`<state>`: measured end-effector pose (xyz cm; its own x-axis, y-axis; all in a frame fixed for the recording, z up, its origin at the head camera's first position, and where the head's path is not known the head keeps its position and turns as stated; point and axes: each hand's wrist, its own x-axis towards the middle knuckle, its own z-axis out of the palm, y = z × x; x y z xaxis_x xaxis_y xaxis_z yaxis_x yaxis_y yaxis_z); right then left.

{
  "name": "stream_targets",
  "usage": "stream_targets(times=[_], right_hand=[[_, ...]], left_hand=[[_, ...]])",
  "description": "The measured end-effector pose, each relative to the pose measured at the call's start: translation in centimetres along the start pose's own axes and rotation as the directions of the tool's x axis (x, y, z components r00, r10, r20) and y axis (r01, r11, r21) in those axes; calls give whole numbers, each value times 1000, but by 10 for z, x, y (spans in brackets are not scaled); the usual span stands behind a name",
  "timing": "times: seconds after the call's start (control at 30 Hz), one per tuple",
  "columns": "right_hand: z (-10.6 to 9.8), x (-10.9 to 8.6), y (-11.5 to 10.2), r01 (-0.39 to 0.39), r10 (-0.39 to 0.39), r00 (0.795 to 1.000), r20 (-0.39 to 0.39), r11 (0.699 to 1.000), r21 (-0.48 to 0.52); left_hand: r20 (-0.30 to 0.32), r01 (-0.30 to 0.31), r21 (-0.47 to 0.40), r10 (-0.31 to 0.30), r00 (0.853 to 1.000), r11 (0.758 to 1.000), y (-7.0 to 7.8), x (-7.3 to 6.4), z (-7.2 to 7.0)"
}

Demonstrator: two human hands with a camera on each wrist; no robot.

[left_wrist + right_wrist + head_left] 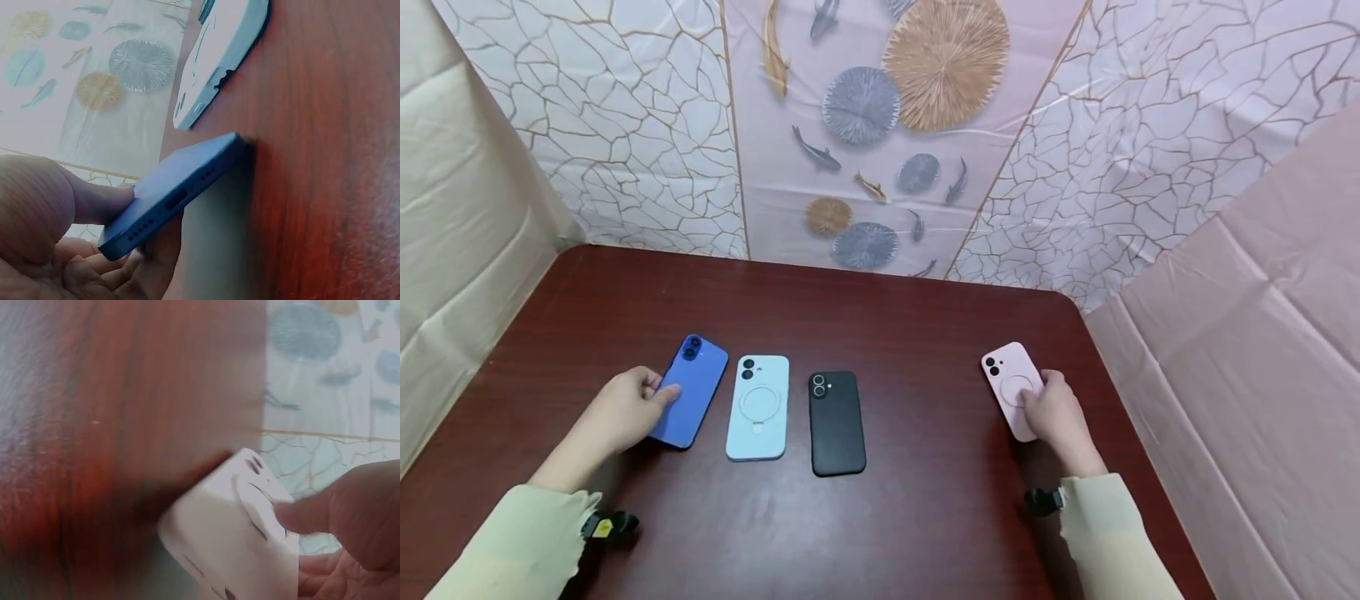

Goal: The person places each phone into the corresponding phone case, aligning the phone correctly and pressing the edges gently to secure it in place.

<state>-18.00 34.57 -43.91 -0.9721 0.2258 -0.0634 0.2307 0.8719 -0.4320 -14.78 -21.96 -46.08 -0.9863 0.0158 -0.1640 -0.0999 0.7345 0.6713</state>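
Observation:
My left hand (628,407) grips a blue phone (694,392) by its left long side, thumb on the back and fingers underneath. In the left wrist view the blue phone (175,187) is tilted, one long edge low at the table and the held side raised. On the right, my right hand (1058,414) holds a pink phone (1009,379) in a ring-marked case, thumb across the ring. The pink phone (212,519) also slants in the right wrist view, its held side higher than the other. Both phones show their camera side up.
Between the hands, a light blue phone (758,433) with a ring on its back and a black phone (837,429) lie flat, side by side, nearer the left hand. The dark red wooden table (925,500) meets a patterned curtain (655,150) at its far edge.

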Motion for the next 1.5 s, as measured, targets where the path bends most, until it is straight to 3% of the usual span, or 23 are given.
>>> stream_targets(times=[0.1, 0.27, 0.37, 0.53, 0.7, 1.17, 1.3, 1.5], right_hand=[[-5, -1, -1, 40, -40, 999, -1, 999, 15], [-9, -3, -8, 100, -100, 995, -8, 991, 90], [-6, -6, -19, 152, -148, 988, -32, 975, 160], [6, -13, -53, 221, -224, 974, -29, 920, 323], [15, -25, -84, 195, -255, 965, 55, 847, 495], [22, -43, -111, 151, -310, 941, 136, 744, 650], [27, -47, -120, 60, -288, 938, 194, 686, 725], [29, -58, -133, -112, -280, 914, 295, 524, 844]], left_hand=[[-30, -1, -25, 1, 1000, 1000, 1, -2, 1], [-123, -73, -107, 60, 991, 992, 10, -4, 5], [-144, -115, -160, 92, 985, 980, 20, -5, 9], [-132, -155, -253, 125, 983, 955, 35, -9, 16], [-96, -161, -355, 135, 986, 921, 46, -12, 25], [17, -94, -491, 118, 993, 866, 57, -13, 43], [39, -74, -510, 109, 993, 857, 63, -13, 46], [66, -75, -548, 133, 989, 833, 73, -12, 53]])
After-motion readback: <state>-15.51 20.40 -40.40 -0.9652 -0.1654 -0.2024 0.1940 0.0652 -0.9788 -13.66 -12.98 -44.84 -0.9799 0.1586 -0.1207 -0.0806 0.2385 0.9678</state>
